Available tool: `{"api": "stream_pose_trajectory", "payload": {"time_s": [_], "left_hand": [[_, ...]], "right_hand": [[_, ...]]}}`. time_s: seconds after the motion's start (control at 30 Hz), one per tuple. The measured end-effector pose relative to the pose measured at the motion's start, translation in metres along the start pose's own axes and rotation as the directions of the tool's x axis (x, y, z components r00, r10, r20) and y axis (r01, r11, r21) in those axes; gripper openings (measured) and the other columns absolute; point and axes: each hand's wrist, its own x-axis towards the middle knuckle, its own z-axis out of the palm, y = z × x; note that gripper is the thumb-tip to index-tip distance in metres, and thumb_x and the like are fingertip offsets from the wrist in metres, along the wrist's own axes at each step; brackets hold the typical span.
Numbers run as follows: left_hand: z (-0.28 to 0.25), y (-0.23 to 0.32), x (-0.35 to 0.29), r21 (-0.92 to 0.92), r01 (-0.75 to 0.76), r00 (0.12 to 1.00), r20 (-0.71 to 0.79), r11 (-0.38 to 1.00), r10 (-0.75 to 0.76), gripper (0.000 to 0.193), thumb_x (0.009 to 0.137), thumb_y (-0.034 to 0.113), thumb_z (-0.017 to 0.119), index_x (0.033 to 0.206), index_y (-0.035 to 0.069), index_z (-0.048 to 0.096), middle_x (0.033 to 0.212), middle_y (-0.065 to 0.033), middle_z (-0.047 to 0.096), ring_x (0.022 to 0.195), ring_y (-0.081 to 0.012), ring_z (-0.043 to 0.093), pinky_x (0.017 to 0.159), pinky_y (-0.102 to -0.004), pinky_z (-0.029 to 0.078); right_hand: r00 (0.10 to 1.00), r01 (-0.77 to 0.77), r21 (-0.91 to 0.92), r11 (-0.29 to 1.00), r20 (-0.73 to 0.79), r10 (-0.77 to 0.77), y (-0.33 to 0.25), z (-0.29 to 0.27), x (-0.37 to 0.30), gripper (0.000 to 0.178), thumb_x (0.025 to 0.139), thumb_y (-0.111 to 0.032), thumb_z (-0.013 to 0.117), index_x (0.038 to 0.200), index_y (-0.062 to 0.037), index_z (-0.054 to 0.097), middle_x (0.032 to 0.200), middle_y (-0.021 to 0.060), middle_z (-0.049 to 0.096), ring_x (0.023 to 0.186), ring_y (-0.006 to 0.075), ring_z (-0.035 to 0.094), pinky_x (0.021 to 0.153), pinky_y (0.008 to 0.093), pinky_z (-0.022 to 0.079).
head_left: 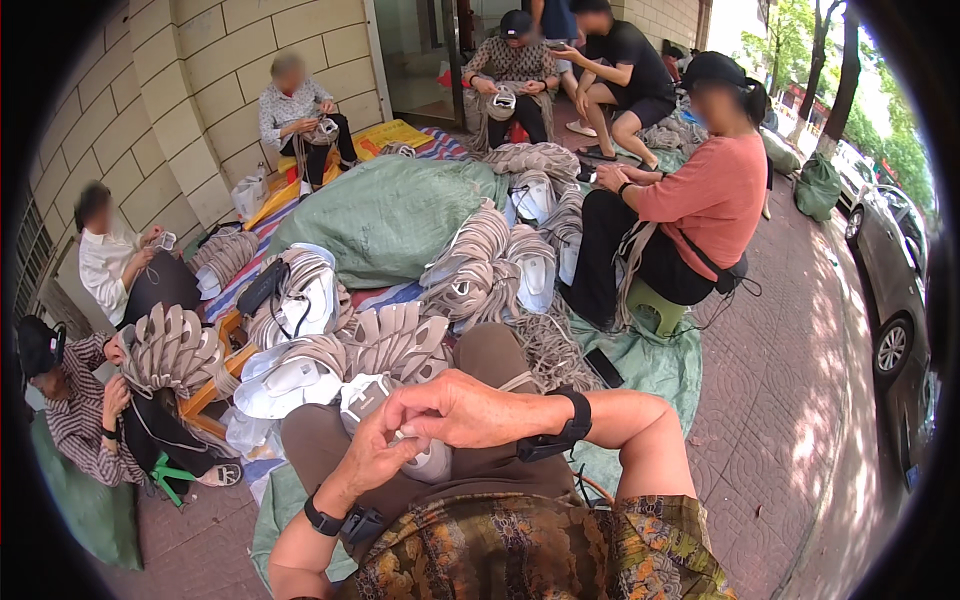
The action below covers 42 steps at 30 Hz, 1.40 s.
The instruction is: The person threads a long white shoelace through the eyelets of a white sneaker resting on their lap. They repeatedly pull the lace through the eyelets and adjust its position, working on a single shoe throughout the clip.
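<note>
On my lap lies a white and grey shoe upper, and both hands are on it. My left hand grips it from below, a black band on the wrist. My right hand lies across its top with the fingers curled over it, a black watch on that wrist. Just beyond my knees are stacks of grey strappy shoe uppers with white soles.
Several people sit around the heaps on low stools: one in a coral shirt at right, others at left and far back. A green tarp bundle lies in the middle. A tiled wall stands left, a parked car right.
</note>
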Motion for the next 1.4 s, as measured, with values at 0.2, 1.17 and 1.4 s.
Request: {"api": "stream_pose_trajectory", "payload": {"time_s": [0.2,1.17,1.4], "left_hand": [[0.018,-0.013,0.018,0.016,0.058,0.964,0.258,0.998,-0.060,0.025,0.089,0.020,0.065,0.107,0.003,0.060,0.097,-0.0038,0.063,0.090,-0.0116,0.059,0.082,-0.0273,0.047],[-0.153,0.042,-0.146,0.195,0.205,0.801,-0.597,0.959,-0.050,0.020,0.088,0.020,0.064,0.085,0.001,0.059,0.059,0.0025,0.049,0.047,-0.0047,0.045,0.044,-0.0200,0.039],[-0.175,0.016,-0.222,0.145,0.213,0.664,-0.747,0.966,-0.034,0.019,0.089,0.023,0.065,0.090,0.004,0.059,0.061,0.0034,0.049,0.052,-0.0044,0.046,0.050,-0.0191,0.039]], "right_hand": [[0.949,-0.313,0.334,0.889,0.071,0.308,-0.036,-0.026,-0.010,0.007,0.090,0.001,0.053,0.095,-0.0033,0.057,0.069,-0.0007,0.058,0.069,0.0045,0.056,0.061,0.0218,0.046],[0.701,-0.011,0.504,0.864,-0.612,0.366,0.029,-0.190,-0.149,0.008,0.090,-0.005,0.058,0.095,-0.0055,0.053,0.067,0.0009,0.053,0.043,0.0009,0.032,0.039,0.0150,0.023],[0.766,-0.070,0.554,0.829,-0.503,0.401,0.038,-0.174,-0.133,0.008,0.088,-0.005,0.061,0.094,-0.0067,0.056,0.066,0.0001,0.053,0.047,0.0012,0.034,0.040,0.0168,0.021]]}}
